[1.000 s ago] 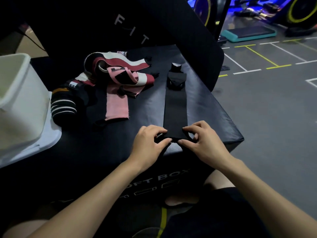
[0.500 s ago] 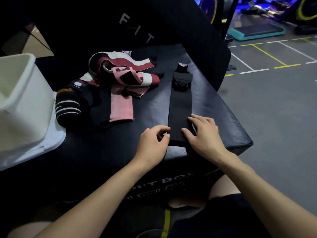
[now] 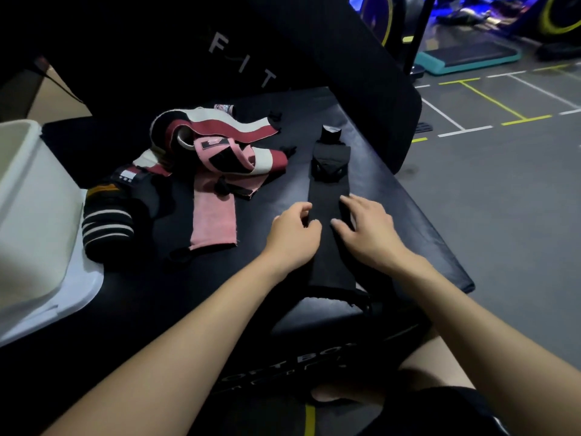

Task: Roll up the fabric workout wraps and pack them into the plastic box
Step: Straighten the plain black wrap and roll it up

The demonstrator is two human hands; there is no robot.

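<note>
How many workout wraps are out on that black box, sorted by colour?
Plain black, laid flat under both hands: 1, the black wrap
Pink: 1, the pink wrap
Maroon and white: 1, the maroon-and-white wrap
Black with white stripes, rolled: 1, the striped roll
Total: 4
</note>
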